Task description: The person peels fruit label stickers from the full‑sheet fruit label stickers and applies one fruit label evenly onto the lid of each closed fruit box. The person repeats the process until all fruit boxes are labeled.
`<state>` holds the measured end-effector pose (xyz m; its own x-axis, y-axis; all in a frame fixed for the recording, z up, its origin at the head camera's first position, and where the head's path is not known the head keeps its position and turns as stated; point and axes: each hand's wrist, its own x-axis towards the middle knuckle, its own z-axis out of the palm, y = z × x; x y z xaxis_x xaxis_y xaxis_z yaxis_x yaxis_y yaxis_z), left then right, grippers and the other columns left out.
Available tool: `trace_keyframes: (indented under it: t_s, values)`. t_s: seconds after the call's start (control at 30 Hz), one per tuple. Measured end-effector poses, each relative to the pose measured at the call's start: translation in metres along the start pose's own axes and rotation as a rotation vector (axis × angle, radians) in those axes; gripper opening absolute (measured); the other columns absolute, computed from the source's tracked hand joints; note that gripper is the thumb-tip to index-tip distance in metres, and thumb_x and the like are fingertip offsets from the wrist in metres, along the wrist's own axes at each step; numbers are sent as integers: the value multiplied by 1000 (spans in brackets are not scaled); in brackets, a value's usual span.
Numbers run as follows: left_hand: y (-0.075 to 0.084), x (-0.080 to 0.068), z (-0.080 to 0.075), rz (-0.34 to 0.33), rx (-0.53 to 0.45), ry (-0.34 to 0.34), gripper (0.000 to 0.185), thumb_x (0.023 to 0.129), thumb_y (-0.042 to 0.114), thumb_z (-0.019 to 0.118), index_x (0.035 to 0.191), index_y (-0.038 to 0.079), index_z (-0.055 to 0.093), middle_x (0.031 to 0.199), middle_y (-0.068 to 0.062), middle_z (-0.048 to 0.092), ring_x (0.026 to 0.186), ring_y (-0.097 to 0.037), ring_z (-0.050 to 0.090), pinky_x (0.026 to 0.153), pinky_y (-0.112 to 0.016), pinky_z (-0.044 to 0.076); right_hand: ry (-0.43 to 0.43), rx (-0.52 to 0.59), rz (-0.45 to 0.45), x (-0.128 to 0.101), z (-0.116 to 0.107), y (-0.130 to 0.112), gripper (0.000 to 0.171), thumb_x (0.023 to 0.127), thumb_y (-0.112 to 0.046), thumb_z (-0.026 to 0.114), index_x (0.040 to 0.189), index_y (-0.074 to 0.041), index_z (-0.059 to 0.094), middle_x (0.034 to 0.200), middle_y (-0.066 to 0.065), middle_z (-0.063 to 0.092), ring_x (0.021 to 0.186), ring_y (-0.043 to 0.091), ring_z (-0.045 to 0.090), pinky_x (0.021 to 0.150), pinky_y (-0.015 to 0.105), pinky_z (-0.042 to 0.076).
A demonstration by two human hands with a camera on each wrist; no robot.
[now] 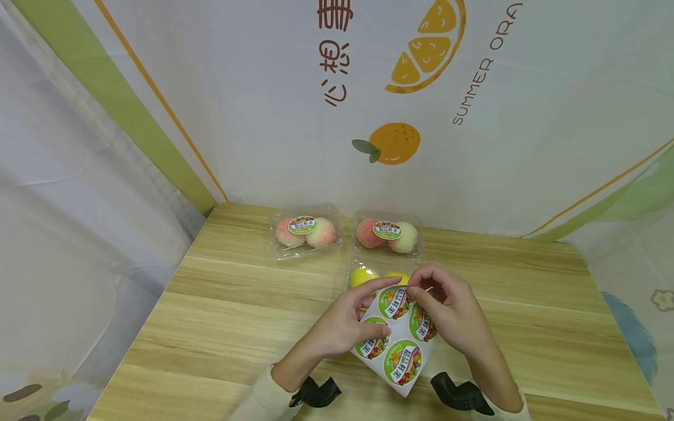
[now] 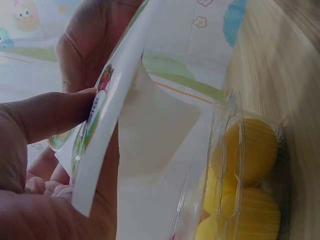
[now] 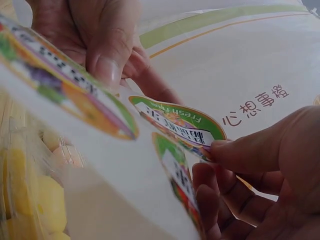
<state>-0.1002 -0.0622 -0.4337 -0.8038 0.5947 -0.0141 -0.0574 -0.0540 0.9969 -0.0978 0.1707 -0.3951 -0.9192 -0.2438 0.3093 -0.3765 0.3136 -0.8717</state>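
Sticker sheet (image 1: 398, 337): held above the wooden table (image 1: 221, 316), pinched by the left hand (image 1: 344, 324) at its left edge. One round sticker (image 3: 180, 125) at the top is pinched by the right hand (image 1: 447, 310). Clear box of yellow fruit (image 1: 363, 276): just behind the sheet. Two labelled peach boxes (image 1: 305, 233) behind.

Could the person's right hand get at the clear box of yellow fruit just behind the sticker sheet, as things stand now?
Probably yes, once freed: the right hand pinches a sticker on the sticker sheet, but the box of yellow fruit sits just beyond, unblocked.
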Motion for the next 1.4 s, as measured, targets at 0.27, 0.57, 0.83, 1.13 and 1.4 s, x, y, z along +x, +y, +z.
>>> trace_keyframes:
  t_s: [0.27,0.57,0.83,1.13,1.4]
  values:
    - [1,-1,-1,1,17,1,76,97,-10,74,163,18,53,119,-9,79,88,-17,79,72,-33,65,4,-1,14,0,0,0,15,103,7,71,104,-8,70,96,6,67,77,19,62,62,27,52]
    - [1,-2,-1,-5,30,14,73,97,-9,74,162,17,55,117,-7,78,90,-16,79,73,-33,65,12,-2,21,-1,1,0,12,103,6,71,104,-7,70,96,6,67,78,19,61,64,25,51]
    - [0,-2,-2,5,32,8,75,97,-9,74,164,15,52,122,-10,78,88,-16,79,73,-33,65,-2,24,20,0,0,0,12,103,8,69,104,-4,69,98,6,66,82,19,62,67,25,53]
    - [1,-2,-2,24,27,-2,76,97,-9,75,164,20,52,123,-11,78,89,-17,79,73,-35,66,4,44,43,0,2,-1,14,103,10,67,104,-4,68,103,6,67,93,17,65,72,26,58]
    - [0,-1,-3,2,27,8,73,98,-8,74,163,17,53,123,-11,77,87,-17,79,71,-35,66,-11,47,56,0,1,-1,10,104,7,67,106,-2,70,111,10,72,94,18,67,73,27,58]
